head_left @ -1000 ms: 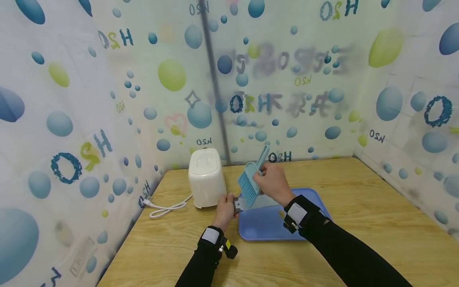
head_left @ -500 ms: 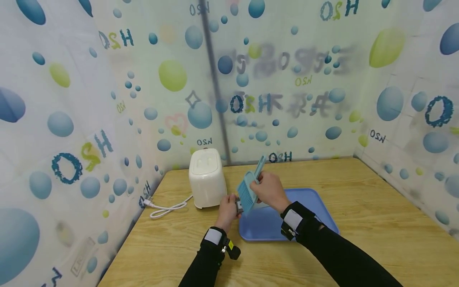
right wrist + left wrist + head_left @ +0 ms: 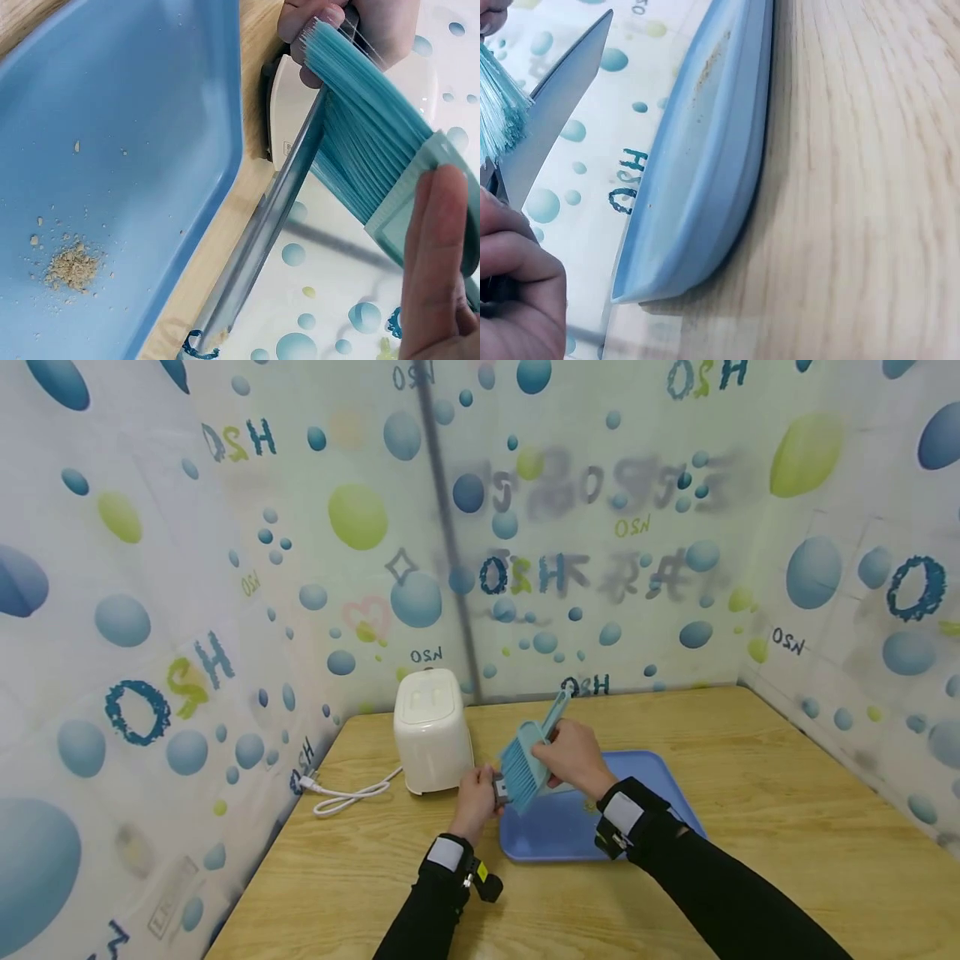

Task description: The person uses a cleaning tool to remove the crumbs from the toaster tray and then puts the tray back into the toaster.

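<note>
My left hand (image 3: 475, 802) grips the dark end of a flat metal crumb tray (image 3: 564, 105), which stretches out over the blue tray (image 3: 555, 842). In my right hand (image 3: 577, 758) is a teal brush (image 3: 521, 767), pinched near the base of its bristles with the handle pointing up. Its bristles (image 3: 360, 112) lie against the crumb tray, close to my left fingers. Seen from the right wrist, a small heap of tan crumbs (image 3: 71, 268) sits on the blue tray with loose bits scattered around it. Part of the crumb tray is hidden behind the brush.
A cream toaster (image 3: 431, 735) stands just beyond my left hand. Its white cord (image 3: 348, 797) and plug lie to the left on the wooden table (image 3: 337, 893). Curtains printed with bubbles (image 3: 358, 518) enclose the table at the back and sides.
The brush has come down over the crumb tray toward my left hand, then shifted slightly back to the right. My left hand has moved a little to the right with the crumb tray.
</note>
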Tool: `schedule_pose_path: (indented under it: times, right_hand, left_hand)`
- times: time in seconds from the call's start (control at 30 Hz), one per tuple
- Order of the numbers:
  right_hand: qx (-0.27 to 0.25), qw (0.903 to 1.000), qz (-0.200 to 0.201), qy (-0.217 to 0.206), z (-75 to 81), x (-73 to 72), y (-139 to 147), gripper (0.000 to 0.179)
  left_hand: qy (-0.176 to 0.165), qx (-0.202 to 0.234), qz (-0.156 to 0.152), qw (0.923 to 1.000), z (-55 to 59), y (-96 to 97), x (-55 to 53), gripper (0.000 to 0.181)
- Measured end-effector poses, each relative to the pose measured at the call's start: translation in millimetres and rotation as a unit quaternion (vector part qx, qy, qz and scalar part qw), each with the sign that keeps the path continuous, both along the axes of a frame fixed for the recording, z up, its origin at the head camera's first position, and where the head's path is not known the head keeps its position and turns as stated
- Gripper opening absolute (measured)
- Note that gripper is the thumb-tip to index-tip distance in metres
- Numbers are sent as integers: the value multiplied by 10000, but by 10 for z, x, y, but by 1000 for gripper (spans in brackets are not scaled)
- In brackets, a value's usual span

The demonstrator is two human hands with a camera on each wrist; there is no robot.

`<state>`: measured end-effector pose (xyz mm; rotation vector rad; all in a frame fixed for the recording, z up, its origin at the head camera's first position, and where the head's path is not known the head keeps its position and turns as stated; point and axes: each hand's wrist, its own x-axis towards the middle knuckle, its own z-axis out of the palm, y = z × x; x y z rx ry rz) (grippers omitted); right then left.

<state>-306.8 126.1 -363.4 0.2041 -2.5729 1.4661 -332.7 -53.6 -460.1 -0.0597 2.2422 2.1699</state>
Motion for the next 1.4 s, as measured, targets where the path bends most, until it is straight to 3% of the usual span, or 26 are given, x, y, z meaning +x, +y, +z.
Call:
schedule_pose_path:
  times: [0.2,0.6,0.8,0.97,1.2,1.4]
  right_hand:
    - [-124,9999,95,-18,35,-29,28,34]
    - [-118,9999,7,-66,-16,-15,162,31]
    - [-82,9999,-130,14,-26,-25,182,32]
    - [-191,9995,-179,158,-37,-47,182,46]
    - [-254,9989,242,313,-10,-72,211,34]
    - [-355,9973,623,125,17,-70,254,31]
  left_hand:
    - [0,127,33,9999,48,-16,12,40]
    - [102,105,134,9998,-16,-43,15,39]
    - [137,62,94,9998,17,-36,14,38]
    - [119,45,63,9999,33,-21,14,39]
    - [187,29,29,9998,21,2,19,38]
    - [121,22,31,9999,12,4,24,41]
